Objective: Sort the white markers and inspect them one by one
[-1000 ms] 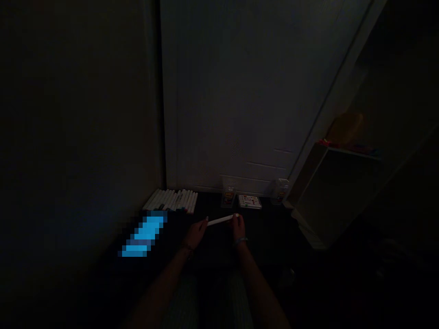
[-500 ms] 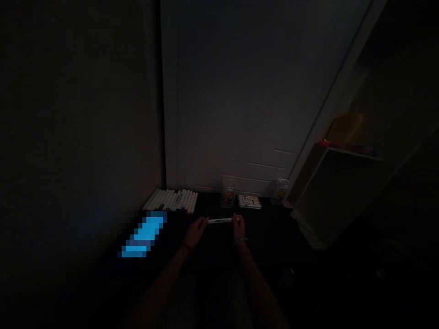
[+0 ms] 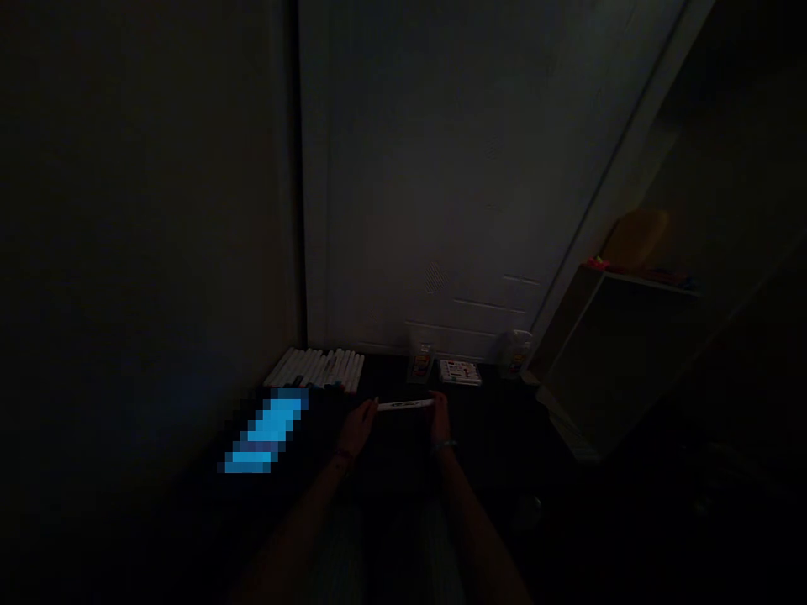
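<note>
The scene is very dark. A white marker pen (image 3: pixel 404 405) lies level between my two hands above a dark surface. My left hand (image 3: pixel 356 427) pinches its left end. My right hand (image 3: pixel 440 417), with a band at the wrist, grips its right end. Both hands are closed on the pen. Behind my left hand a row of several white markers (image 3: pixel 319 369) lies side by side against the wall.
A glowing blue blurred patch (image 3: pixel 265 430) sits at the left on the dark surface. A small clear container (image 3: pixel 421 363), a flat printed pack (image 3: pixel 460 371) and another clear container (image 3: pixel 515 352) stand by the white door. A pale cabinet (image 3: pixel 621 353) is at the right.
The pen has turned from tilted, right end higher, to nearly level. Both hands have kept hold of its ends and stayed almost in place. The picture has grown a little darker.
</note>
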A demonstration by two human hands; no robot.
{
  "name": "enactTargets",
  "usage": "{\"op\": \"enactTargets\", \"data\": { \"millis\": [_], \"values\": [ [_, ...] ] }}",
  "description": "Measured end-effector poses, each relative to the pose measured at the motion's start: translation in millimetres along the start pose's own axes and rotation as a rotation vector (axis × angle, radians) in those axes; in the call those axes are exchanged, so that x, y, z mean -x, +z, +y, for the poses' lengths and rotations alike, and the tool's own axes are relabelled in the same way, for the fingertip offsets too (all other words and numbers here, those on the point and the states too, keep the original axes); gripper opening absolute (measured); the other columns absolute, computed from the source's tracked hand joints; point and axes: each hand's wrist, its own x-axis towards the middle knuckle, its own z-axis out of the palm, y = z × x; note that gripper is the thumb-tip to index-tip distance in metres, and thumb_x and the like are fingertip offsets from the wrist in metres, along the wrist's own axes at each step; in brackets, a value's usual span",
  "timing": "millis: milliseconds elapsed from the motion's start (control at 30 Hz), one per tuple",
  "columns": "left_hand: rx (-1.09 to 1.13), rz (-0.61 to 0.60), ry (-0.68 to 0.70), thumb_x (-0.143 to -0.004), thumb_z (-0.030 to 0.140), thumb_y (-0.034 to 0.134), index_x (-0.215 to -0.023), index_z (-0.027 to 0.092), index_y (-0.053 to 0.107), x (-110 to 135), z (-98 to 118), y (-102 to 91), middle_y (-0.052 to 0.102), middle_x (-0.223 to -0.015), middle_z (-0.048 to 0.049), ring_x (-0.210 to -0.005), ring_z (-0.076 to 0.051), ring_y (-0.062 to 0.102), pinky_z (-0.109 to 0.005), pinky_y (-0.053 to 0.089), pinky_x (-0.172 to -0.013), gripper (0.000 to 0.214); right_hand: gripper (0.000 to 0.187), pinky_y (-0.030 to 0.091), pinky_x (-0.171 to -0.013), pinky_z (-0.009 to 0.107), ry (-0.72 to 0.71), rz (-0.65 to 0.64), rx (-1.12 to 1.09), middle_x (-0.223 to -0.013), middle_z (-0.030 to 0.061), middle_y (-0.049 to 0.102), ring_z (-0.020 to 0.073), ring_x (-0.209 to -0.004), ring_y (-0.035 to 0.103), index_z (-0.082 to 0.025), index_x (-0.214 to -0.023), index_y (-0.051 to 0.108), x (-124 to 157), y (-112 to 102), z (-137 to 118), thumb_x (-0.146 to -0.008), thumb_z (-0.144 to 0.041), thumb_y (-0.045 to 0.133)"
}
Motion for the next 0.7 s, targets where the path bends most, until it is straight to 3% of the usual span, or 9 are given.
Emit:
{"op": "enactTargets", "data": {
  "millis": [233,400,700],
  "values": [
    [0.011,0.04,-0.015,-0.077,0.054,0.034,-0.073,0.017,0.058,-0.6,-0.9,-1.7,0.055,-0.057,0.0012,-0.056,-0.013,0.051,-0.022,0.037,-0.054,0.044,0.032,0.039,-0.065,0.023,-0.022,-0.024,0.024,-0.073,-0.0003,0.055,0.0135,-0.068,0.049,-0.02,-0.086,0.058,-3.6,1.0,16.9,-0.08,-0.043,0.036],
    [-0.011,0.048,-0.035,-0.077,0.052,0.035,-0.085,0.018,0.058,-0.2,-2.4,-2.3,0.054,-0.054,0.0029,-0.052,-0.013,0.05,-0.022,0.037,-0.052,0.042,0.03,0.039,-0.073,0.024,-0.063,-0.017,0.04,-0.083,0.0014,0.059,0.0149,-0.078,0.052,-0.02,-0.088,0.059,-4.5,0.2,18.1,-0.079,-0.041,0.039],
    [0.093,0.052,0.022,-0.08,0.048,0.031,-0.088,0.017,0.057,-2.3,-6.5,-1.2,0.054,-0.06,0.0016,-0.056,-0.012,0.049,-0.022,0.04,-0.056,0.041,0.031,0.039,-0.076,0.026,-0.061,0.004,0.065,-0.085,0.0024,0.061,0.0163,-0.082,0.053,-0.019,-0.088,0.06,-5.8,-1.4,20.4,-0.078,-0.042,0.041]
  ]
}}
